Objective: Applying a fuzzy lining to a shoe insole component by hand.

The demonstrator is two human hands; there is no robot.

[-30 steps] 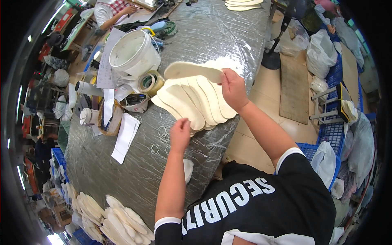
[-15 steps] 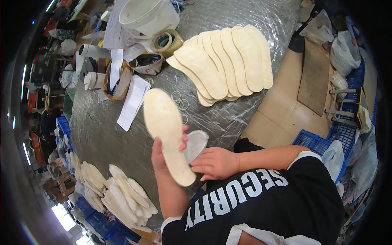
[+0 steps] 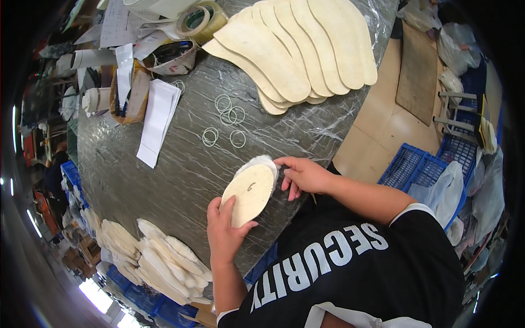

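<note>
My left hand [image 3: 227, 221] grips a cream insole [image 3: 249, 191], foreshortened, with a small dark handwritten mark on its face. A white fluffy edge [image 3: 257, 162] shows behind its far end; whether this is a second insole or its own lining is hard to tell. At that fluffy edge my right hand [image 3: 303, 176] pinches with thumb and forefinger, the other fingers curled. Beyond my hands, several cream insoles [image 3: 306, 49] lie fanned out on the table. Another heap of fluffy insoles [image 3: 169, 262] lies at the near left.
Several pale rubber bands [image 3: 229, 113] lie on the plastic-covered table [image 3: 191, 180]. Folded white paper [image 3: 158, 123], a pen holder [image 3: 131, 101] and tape rolls [image 3: 202, 22] stand at the far left. Blue crates [image 3: 415, 169] and a small stepladder [image 3: 459, 117] are on the floor at right.
The insole in my left hand has swung from upright to foreshortened, showing its marked face. My right hand has moved up to the far fluffy edge. The view has shifted nearer the table.
</note>
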